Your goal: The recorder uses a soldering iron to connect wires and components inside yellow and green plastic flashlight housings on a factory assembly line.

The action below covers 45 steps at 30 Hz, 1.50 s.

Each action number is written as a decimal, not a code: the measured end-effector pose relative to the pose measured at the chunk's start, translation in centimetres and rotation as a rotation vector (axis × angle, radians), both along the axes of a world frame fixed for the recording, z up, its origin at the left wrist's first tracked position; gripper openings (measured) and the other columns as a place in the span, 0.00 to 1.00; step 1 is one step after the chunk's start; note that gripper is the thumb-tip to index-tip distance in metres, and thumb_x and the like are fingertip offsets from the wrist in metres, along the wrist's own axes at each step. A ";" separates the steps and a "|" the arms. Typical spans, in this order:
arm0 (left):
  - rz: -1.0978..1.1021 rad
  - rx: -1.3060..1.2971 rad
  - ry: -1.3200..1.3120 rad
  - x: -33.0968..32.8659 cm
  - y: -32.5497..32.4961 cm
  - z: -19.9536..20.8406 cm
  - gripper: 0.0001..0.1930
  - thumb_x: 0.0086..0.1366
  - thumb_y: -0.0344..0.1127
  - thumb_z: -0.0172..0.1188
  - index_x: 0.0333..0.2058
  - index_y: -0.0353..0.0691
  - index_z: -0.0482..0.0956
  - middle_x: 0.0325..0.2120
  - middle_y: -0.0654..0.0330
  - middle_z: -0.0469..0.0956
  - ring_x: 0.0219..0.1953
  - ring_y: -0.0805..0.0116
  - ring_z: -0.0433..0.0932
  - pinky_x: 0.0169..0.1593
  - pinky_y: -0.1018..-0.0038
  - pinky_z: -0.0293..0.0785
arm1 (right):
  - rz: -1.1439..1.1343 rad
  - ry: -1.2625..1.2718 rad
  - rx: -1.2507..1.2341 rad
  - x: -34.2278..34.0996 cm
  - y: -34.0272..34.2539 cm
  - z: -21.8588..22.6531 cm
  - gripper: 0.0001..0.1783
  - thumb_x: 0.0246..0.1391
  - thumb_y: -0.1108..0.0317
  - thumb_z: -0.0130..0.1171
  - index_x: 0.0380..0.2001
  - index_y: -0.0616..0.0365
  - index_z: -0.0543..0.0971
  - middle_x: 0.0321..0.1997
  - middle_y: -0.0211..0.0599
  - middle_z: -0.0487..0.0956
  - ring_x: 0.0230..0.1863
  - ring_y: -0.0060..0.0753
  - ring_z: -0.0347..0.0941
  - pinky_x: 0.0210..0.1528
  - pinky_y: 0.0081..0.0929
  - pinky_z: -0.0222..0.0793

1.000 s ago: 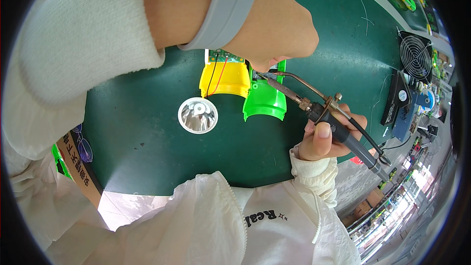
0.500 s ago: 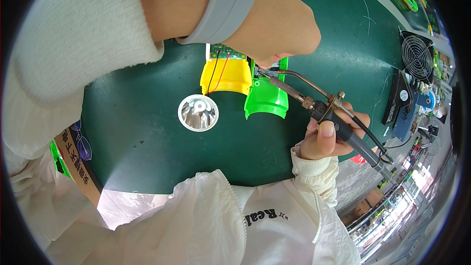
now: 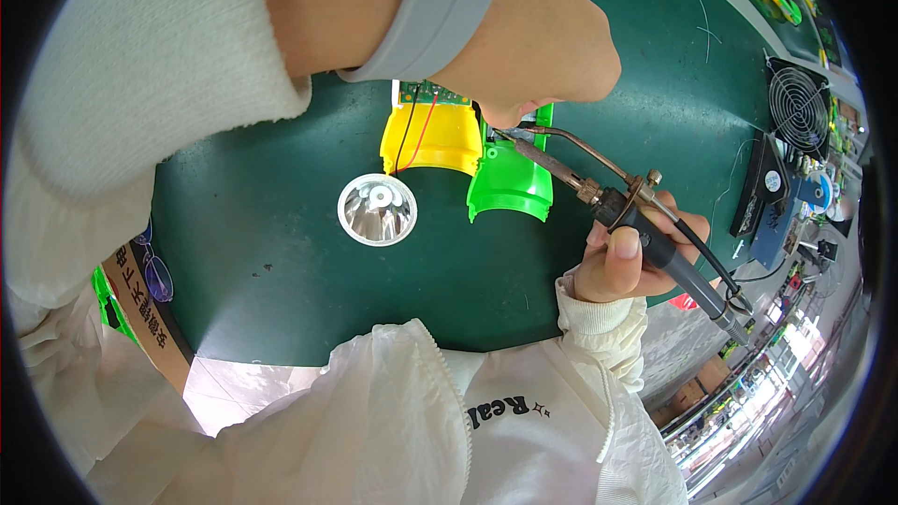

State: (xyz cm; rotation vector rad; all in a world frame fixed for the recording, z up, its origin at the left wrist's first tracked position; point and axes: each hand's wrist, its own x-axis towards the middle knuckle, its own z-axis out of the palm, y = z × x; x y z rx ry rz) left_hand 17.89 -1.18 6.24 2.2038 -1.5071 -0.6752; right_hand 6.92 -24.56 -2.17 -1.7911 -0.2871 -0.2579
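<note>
My right hand (image 3: 625,257) is closed around the dark grip of a soldering iron (image 3: 662,254) with a thin metal feed tube clamped alongside. The iron's tip points up-left into a green plastic shell half (image 3: 512,187), close to my left fingertips. My left hand (image 3: 547,51) arches over the shell, its fingers curled down at the shell's inside edge; whatever they pinch is hidden. Beside it lies a yellow shell half (image 3: 432,138) with a green circuit board (image 3: 428,93), partly covered by my wrist. A black and a red wire run from the board towards a round silver reflector (image 3: 377,210).
The parts lie on a dark green tabletop (image 3: 374,290). A small fan with a wire guard (image 3: 798,100) and a black box (image 3: 754,189) stand at the right edge. A cardboard box (image 3: 145,304) and glasses (image 3: 157,276) are at the left. Thin wire strands (image 3: 703,14) lie far right.
Both hands keep nearly the same pose, the iron's tip staying at the green shell by my left fingers. My left hand sits very slightly further right; the parts appear marginally higher in view.
</note>
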 end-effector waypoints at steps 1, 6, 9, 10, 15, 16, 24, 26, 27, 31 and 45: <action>0.011 0.040 -0.064 -0.3 -0.3 0.1 0.07 0.54 0.29 0.54 0.27 0.29 0.73 0.29 0.47 0.75 0.34 0.55 0.77 0.36 0.68 0.73 | -0.006 0.013 -0.003 0.0 0.0 0.1 0.23 0.41 0.59 0.63 0.29 0.60 0.61 0.21 0.34 0.67 0.22 0.26 0.67 0.30 0.25 0.68; 0.059 0.240 0.034 0.3 -1.4 1.1 0.07 0.54 0.30 0.54 0.28 0.30 0.73 0.29 0.48 0.75 0.34 0.55 0.77 0.36 0.67 0.74 | 0.003 0.029 -0.011 0.0 -0.1 0.1 0.24 0.41 0.58 0.63 0.29 0.60 0.61 0.21 0.34 0.68 0.22 0.26 0.67 0.30 0.25 0.68; 0.008 0.229 0.060 0.5 -1.1 0.6 0.07 0.54 0.30 0.55 0.29 0.30 0.73 0.31 0.49 0.75 0.36 0.56 0.77 0.37 0.67 0.74 | -0.008 0.003 -0.023 0.0 -0.2 0.0 0.24 0.41 0.57 0.63 0.28 0.60 0.61 0.21 0.34 0.68 0.22 0.26 0.66 0.30 0.25 0.68; 0.022 0.204 0.046 0.4 -0.9 0.3 0.07 0.54 0.30 0.55 0.29 0.30 0.72 0.32 0.49 0.75 0.36 0.56 0.77 0.37 0.67 0.74 | -0.014 0.006 -0.024 0.0 -0.2 0.0 0.25 0.41 0.57 0.63 0.28 0.60 0.61 0.21 0.34 0.68 0.22 0.26 0.66 0.30 0.25 0.68; 0.049 0.198 -0.048 -0.1 -0.5 -0.4 0.08 0.53 0.29 0.58 0.31 0.32 0.72 0.35 0.52 0.75 0.39 0.57 0.76 0.40 0.68 0.75 | -0.015 0.027 -0.014 0.4 0.2 0.0 0.25 0.40 0.55 0.63 0.28 0.59 0.60 0.21 0.35 0.68 0.22 0.25 0.66 0.30 0.25 0.68; 0.029 0.265 -0.100 0.0 -0.6 -0.5 0.09 0.52 0.29 0.59 0.32 0.33 0.71 0.36 0.53 0.75 0.41 0.58 0.76 0.42 0.68 0.75 | -0.056 -0.054 -0.005 0.9 0.6 -0.2 0.24 0.38 0.55 0.62 0.26 0.58 0.60 0.16 0.35 0.66 0.14 0.22 0.62 0.20 0.19 0.62; -0.122 0.266 -0.192 0.0 0.3 0.0 0.10 0.53 0.29 0.58 0.33 0.34 0.70 0.36 0.54 0.75 0.41 0.62 0.76 0.43 0.72 0.74 | -0.006 0.019 -0.020 0.0 -0.4 0.3 0.25 0.40 0.56 0.63 0.29 0.60 0.61 0.21 0.35 0.68 0.23 0.26 0.67 0.33 0.26 0.68; -0.147 0.257 -0.163 -0.1 0.2 -0.1 0.10 0.53 0.29 0.58 0.33 0.35 0.70 0.36 0.54 0.75 0.41 0.63 0.76 0.43 0.72 0.74 | 0.004 0.023 -0.010 -0.2 -0.5 0.5 0.24 0.40 0.57 0.63 0.29 0.60 0.61 0.21 0.35 0.68 0.23 0.25 0.67 0.33 0.26 0.68; -0.151 0.282 -0.204 -0.5 0.4 -0.4 0.10 0.55 0.29 0.56 0.35 0.36 0.69 0.37 0.56 0.74 0.43 0.65 0.75 0.45 0.73 0.73 | 0.004 0.019 -0.009 -0.3 -0.4 0.6 0.24 0.40 0.57 0.63 0.29 0.60 0.61 0.21 0.35 0.68 0.23 0.25 0.67 0.33 0.26 0.68; -0.123 0.247 -0.118 0.7 1.1 -3.1 0.10 0.57 0.30 0.54 0.37 0.37 0.68 0.39 0.57 0.74 0.45 0.67 0.74 0.46 0.74 0.72 | -0.001 0.057 0.029 0.4 -0.2 0.0 0.24 0.40 0.58 0.63 0.29 0.60 0.61 0.22 0.36 0.68 0.23 0.25 0.67 0.33 0.26 0.68; 0.246 -0.071 0.613 -0.9 2.3 -5.7 0.10 0.58 0.31 0.53 0.39 0.38 0.68 0.41 0.58 0.73 0.46 0.69 0.72 0.48 0.75 0.71 | 0.002 -0.005 0.036 0.3 0.0 -0.1 0.23 0.41 0.61 0.63 0.29 0.61 0.61 0.21 0.34 0.67 0.21 0.25 0.66 0.28 0.24 0.67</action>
